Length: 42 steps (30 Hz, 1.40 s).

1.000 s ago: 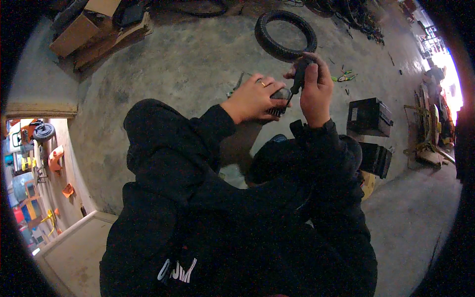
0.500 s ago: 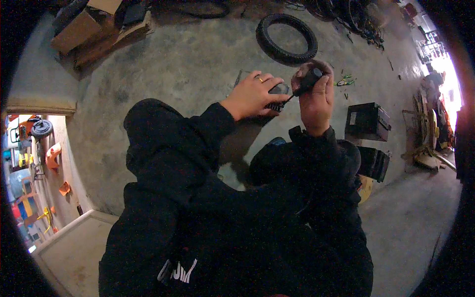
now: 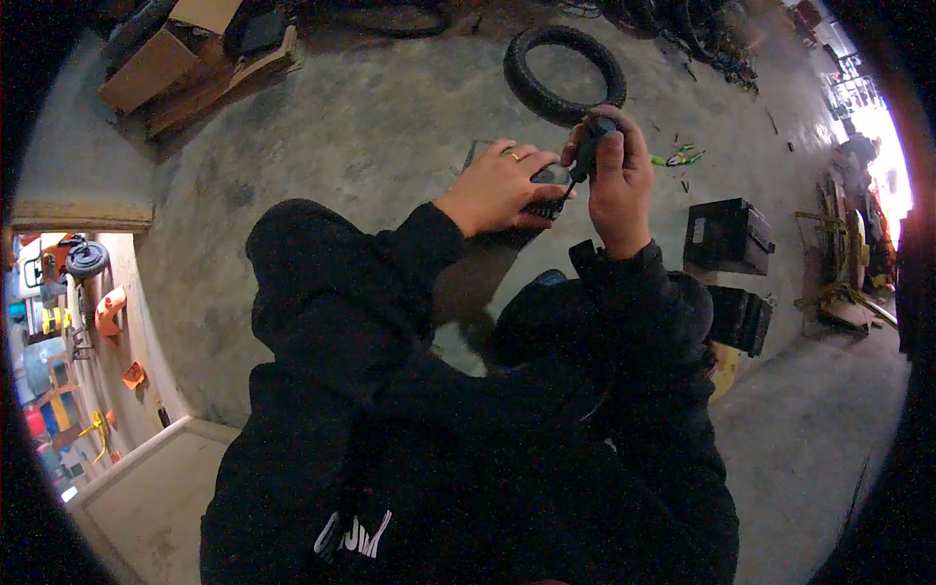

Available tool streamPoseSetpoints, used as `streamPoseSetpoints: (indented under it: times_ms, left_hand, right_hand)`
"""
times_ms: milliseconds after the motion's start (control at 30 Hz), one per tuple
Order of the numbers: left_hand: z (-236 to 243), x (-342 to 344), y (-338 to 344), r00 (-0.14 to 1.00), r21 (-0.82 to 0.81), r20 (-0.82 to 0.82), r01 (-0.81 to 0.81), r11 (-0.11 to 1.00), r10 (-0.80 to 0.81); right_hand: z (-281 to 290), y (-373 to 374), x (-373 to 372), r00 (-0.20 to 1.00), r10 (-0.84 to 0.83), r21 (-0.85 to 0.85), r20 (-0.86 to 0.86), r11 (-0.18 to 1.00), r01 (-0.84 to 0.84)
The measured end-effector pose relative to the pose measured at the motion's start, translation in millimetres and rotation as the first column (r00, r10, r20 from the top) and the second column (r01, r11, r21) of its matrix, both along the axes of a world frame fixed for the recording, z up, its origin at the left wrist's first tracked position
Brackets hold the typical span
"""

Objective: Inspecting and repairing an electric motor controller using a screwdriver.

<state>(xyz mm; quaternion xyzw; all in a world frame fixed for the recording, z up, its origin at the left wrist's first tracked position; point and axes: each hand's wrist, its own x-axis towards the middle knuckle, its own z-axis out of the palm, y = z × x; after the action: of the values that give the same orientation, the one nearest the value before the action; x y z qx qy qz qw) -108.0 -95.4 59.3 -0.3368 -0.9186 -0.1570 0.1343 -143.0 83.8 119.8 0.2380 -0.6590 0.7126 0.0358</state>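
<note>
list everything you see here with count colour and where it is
dark ribbed part: 1, black, held up in front of the person, under the left hand
tool handle: 1, black, gripped in the right hand against the part
tyre: 1, black, flat on the concrete floor beyond the hands
box-shaped cases: 2, black, on the floor to the right, one nearer than the other
green-handled tool: 1, green, on the floor right of the tyre
cardboard boxes: a few, brown, upper left on the floor
concrete floor: 1, grey, all around
left hand: 1, ring on one finger, holding the part
right hand: 1, closed around the tool handle
</note>
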Motion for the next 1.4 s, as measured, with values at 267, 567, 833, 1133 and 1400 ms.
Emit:
streamPoseSetpoints:
  times_ms: [267, 567, 833, 1133, 1400]
  left_hand:
    - [-11, -4, 1, 0.999, -0.012, -0.032, 0.003, 1.000, -0.003]
    - [-7, -2, -1, 1.000, -0.018, -0.015, -0.010, 1.000, 0.009]
    - [-8, -4, -6, 1.000, 0.040, 0.009, -0.001, 0.999, 0.001]
    - [-7, -5, -3, 0.999, 0.035, -0.025, -0.028, 0.999, 0.028]
    - [-4, 0, -2, 0.999, 0.025, 0.012, -0.049, 0.998, 0.049]
  right_hand:
    - [7, -2, 7, 0.992, 0.104, -0.009, 0.070, 0.995, -0.103]
    - [-5, -5, 7, 0.993, 0.098, -0.181, 0.066, 0.980, -0.084]
    - [-5, -1, 0, 0.999, 0.041, -0.228, 0.014, 0.973, -0.036]
    - [-8, -4, 12, 0.824, -0.251, 0.186, -0.508, 0.902, 0.390]
    - [17, -11, 20, 0.715, -0.276, 0.337, -0.642, 0.736, 0.587]
